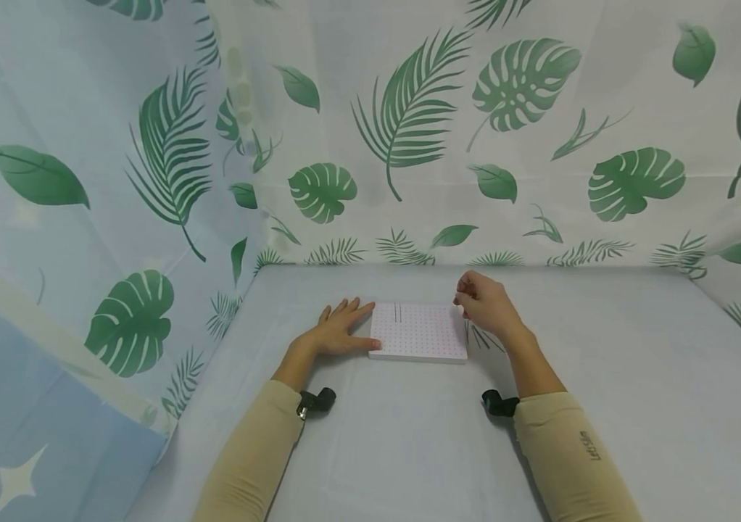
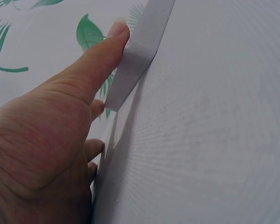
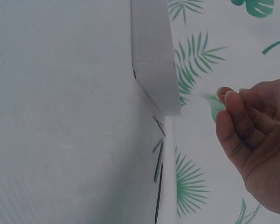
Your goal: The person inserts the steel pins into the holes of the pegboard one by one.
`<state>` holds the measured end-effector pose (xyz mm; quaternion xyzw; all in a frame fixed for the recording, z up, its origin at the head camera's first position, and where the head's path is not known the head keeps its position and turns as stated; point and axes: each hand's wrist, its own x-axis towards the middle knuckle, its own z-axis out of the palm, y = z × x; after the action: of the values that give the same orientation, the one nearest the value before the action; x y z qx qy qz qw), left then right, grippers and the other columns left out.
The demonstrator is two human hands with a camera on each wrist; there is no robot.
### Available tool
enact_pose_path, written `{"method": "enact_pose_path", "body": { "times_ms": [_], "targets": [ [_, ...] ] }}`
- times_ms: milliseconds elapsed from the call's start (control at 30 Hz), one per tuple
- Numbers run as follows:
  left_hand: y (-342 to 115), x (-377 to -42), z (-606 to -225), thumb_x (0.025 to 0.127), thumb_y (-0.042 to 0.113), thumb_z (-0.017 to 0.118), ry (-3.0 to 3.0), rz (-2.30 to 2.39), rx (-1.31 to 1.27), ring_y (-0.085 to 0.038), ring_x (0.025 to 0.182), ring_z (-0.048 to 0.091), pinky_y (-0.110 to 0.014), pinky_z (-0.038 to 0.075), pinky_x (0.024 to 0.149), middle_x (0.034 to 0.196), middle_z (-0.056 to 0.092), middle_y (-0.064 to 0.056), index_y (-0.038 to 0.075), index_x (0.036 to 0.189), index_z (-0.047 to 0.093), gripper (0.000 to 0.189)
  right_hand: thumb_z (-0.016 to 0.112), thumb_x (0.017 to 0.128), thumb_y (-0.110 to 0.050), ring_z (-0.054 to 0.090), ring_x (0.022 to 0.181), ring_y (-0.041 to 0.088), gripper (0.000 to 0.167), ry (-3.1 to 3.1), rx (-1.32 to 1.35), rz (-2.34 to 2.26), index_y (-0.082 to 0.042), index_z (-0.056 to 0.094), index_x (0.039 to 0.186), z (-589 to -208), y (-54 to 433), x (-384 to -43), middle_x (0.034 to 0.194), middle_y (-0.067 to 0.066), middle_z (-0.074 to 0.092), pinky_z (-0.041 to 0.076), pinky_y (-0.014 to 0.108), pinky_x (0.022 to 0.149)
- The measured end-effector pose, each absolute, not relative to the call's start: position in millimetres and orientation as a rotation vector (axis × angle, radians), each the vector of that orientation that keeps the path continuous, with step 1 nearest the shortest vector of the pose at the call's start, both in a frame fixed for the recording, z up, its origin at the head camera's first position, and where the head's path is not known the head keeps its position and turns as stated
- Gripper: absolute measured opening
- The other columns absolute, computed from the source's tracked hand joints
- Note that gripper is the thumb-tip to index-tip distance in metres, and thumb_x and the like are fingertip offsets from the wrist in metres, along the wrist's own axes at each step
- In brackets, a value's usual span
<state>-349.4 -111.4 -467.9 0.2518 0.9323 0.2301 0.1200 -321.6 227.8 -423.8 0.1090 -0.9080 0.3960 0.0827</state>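
Note:
A white board [image 1: 419, 333] with a grid of small dots lies flat on the table. Two thin black sticks [image 1: 398, 313] show side by side at its upper left. My left hand [image 1: 338, 332] rests at the board's left side, fingers spread and straight, thumb on the near left corner. Above the board's far right corner, my right hand [image 1: 484, 301] pinches a thin dark stick [image 3: 221, 93] between thumb and fingertips; only a short bit of it shows. More thin black sticks [image 1: 484, 337] lie on the table just right of the board, below the right hand.
A pale cloth covers the table [image 1: 410, 435]. White curtains with green leaf prints [image 1: 410, 130] hang behind it and along the left. A blue panel [image 1: 38, 406] with a star stands at the near left. Black wrist cameras [image 1: 499, 404] sit at both cuffs.

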Motion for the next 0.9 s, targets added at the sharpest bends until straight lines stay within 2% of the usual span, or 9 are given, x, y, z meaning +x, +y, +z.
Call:
{"method": "enact_pose_path", "body": {
  "times_ms": [200,433,733,900],
  "targets": [
    [-111.8,-350.6,-468.8,0.086,0.074,0.067,2.727,0.669,0.741,-0.038,0.163,0.000,-0.062,-0.008,0.128,0.176,0.011,-0.012,0.030,0.167,0.025,0.101,0.060,0.102,-0.007,0.069,0.070,0.024,0.007,-2.632,0.330,1.149,-0.004,0.061,0.108,-424.9,221.3,-322.6,0.097,0.018,0.079,0.056,0.028,0.062],
    [-111.4,-350.3,-467.3,0.087,0.073,0.067,2.728,0.661,0.739,-0.038,0.163,0.000,-0.063,-0.006,0.128,0.176,0.010,-0.013,0.029,0.167,0.025,0.101,0.058,0.104,-0.009,0.067,0.064,0.023,0.005,-2.552,0.340,1.188,-0.008,0.061,0.108,-416.5,208.3,-321.8,0.097,0.016,0.080,0.052,0.029,0.056],
    [-111.9,-351.0,-467.9,0.086,0.072,0.069,2.717,0.683,0.737,-0.038,0.163,0.000,-0.062,-0.007,0.128,0.176,0.010,-0.012,0.030,0.167,0.025,0.101,0.059,0.104,-0.011,0.066,0.062,0.025,0.005,-2.515,0.365,1.240,-0.009,0.063,0.104,-414.8,195.1,-320.0,0.097,0.014,0.080,0.050,0.031,0.057],
    [-111.5,-353.5,-474.3,0.086,0.075,0.067,2.738,0.666,0.730,-0.036,0.163,0.000,-0.061,-0.007,0.129,0.176,0.010,-0.011,0.031,0.167,0.024,0.101,0.063,0.103,-0.012,0.065,0.062,0.021,0.004,-2.521,0.391,1.249,-0.008,0.065,0.103,-418.7,188.5,-321.8,0.097,0.014,0.080,0.050,0.029,0.057]
  ]
}}
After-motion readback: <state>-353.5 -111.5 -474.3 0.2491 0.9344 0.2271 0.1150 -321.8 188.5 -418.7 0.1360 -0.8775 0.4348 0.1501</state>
